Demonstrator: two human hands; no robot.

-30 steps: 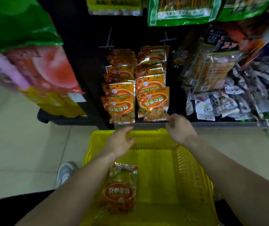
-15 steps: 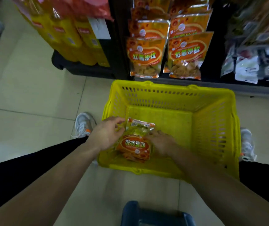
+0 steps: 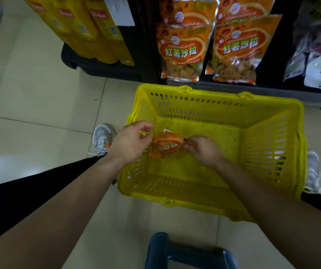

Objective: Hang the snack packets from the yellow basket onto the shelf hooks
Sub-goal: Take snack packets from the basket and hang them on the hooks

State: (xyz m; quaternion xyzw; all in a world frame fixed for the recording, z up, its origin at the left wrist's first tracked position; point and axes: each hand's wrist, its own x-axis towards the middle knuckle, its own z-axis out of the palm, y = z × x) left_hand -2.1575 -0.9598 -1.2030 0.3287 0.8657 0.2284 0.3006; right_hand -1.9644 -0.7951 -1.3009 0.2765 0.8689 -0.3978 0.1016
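**Here: both hands on the last packet in the basket**

Here the left hand (image 3: pixel 130 144) and the right hand (image 3: pixel 204 149) each pinch one end of an orange snack packet (image 3: pixel 167 145), which is crumpled between them just above the floor of the yellow basket (image 3: pixel 272 152). The basket stands on the tiled floor (image 3: pixel 39 98) before the shelf (image 3: pixel 253 90), where matching orange packets (image 3: pixel 181 51) hang in two columns.
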